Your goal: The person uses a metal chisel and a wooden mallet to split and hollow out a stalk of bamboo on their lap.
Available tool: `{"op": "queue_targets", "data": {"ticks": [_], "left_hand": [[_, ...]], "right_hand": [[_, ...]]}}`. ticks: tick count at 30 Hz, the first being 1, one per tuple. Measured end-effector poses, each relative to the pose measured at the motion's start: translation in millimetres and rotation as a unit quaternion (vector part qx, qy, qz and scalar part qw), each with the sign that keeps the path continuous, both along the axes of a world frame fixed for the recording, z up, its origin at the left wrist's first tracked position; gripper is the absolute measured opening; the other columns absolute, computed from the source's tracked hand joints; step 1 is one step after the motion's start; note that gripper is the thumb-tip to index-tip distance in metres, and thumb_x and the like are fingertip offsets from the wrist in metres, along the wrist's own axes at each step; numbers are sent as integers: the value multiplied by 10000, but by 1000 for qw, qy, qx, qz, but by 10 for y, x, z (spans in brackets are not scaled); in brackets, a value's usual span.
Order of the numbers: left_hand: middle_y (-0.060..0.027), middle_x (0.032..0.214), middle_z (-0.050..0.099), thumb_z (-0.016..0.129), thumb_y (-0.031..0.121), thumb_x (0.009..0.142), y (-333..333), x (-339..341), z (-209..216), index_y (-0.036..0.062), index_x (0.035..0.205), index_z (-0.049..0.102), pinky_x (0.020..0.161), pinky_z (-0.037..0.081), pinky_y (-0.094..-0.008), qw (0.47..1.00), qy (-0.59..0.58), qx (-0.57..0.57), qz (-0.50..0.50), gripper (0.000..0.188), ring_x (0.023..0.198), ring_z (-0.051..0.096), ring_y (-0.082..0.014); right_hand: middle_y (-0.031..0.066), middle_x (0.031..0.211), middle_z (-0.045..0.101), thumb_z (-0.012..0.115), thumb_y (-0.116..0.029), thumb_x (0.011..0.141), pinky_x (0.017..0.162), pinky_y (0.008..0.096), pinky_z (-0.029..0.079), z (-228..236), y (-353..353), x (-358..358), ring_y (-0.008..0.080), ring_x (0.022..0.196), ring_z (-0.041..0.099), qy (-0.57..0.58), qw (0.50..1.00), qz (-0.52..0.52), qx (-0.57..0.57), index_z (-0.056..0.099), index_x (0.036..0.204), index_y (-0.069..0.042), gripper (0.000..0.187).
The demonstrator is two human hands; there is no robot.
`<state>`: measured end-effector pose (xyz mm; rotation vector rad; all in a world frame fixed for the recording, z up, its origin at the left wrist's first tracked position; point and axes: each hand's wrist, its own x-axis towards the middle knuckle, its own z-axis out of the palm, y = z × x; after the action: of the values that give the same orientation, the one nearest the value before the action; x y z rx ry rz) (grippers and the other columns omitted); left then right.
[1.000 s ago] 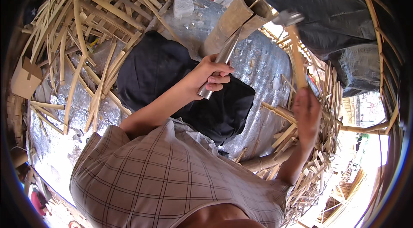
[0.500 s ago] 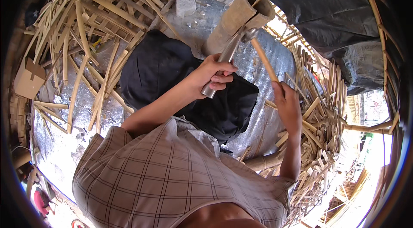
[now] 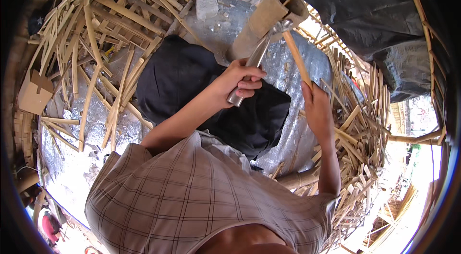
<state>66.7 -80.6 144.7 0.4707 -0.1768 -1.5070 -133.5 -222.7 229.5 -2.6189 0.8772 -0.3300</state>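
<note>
My left hand is wrapped round the silver handle of a metal blade tool. The tool's far end reaches the rim of a thick brown hollow tube, which looks like bamboo and has a slit down its wall. In my right hand is a hammer with a wooden handle. Its shiny metal head is beside the tube's rim, over the blade's far end; whether they touch I cannot tell. Black cloth lies across my legs, below my left hand and forearm.
Bamboo strips are heaped at the far left, with another pile on the right. Silvery sheeting covers the ground under the tube. A whitish block sits left of the tube. Dark plastic sheet hangs at upper right; a cardboard box is at left.
The hammer head has shifted a little farther away, toward the tube's rim, and my right hand has moved slightly with it. My left hand keeps its grip in nearly the same place.
</note>
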Motion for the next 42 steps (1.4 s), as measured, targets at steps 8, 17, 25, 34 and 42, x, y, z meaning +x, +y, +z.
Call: {"op": "queue_targets", "data": {"ticks": [8,17,25,34,42], "left_hand": [[44,698,428,620,27,905,4,36,23,57,924,506,315,254,-155,1000,-5,-10,15,120,426,341,15],[39,693,431,618,21,908,-52,0,-19,54,896,495,316,256,-155,1000,6,-16,10,128,426,342,16],[41,699,434,619,24,906,-49,57,-37,60,899,495,320,262,-153,1000,-7,-9,14,129,429,345,13],[35,701,428,613,42,917,-130,-2,-228,49,947,509,335,266,-164,1000,0,-13,-14,109,452,363,7],[31,703,455,619,56,938,-91,-4,-325,46,897,516,354,299,-154,997,35,-62,-18,112,460,377,7]], "right_hand": [[-21,570,352,488,-367,1076,419,296,208,952,235,-190,84,468,301,-334,939,-26,71,509,804,-52,417],[208,618,490,580,-269,1033,505,442,338,-304,-67,-47,241,485,427,-33,999,-23,1,589,867,48,358],[29,595,406,513,-251,1070,465,353,269,838,165,-137,136,494,358,-334,940,-30,68,553,871,-4,319],[205,619,511,566,-234,1030,499,434,379,-529,-5,29,300,501,498,-24,999,20,-43,512,840,22,324],[-28,537,388,584,-257,1038,387,268,268,-1135,215,-162,60,415,365,-251,906,-85,331,433,708,-80,404]]}}
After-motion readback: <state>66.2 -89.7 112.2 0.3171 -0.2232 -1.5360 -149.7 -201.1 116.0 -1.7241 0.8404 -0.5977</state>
